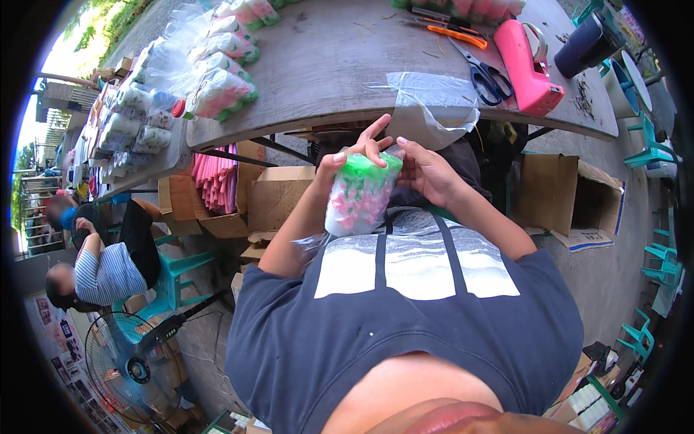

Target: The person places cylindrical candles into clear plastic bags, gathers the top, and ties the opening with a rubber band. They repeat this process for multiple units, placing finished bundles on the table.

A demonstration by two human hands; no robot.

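In front of my chest is a clear-plastic-wrapped pack of small white bottles [359, 199] with pink and green print and bright green tops. My left hand [350, 155] grips it from the upper left, thumb at its edge and one finger bent over the green end. My right hand [428, 173] holds the pack's right side, its thumb up near the green end and the other fingers partly hidden behind it. Loose plastic film trails below the pack. Just beyond my hands, a stack of clear plastic bags [434, 105] hangs over the table's near edge.
On the grey table [325, 65] lie blue-handled scissors [491, 81], an orange cutter [457, 36], a pink tape dispenser [526, 69] and a dark tumbler [587, 45]. Similar wrapped packs [224, 87] stand left. Cardboard boxes [278, 199], a fan [136, 367] and a seated person [116, 271] are around.
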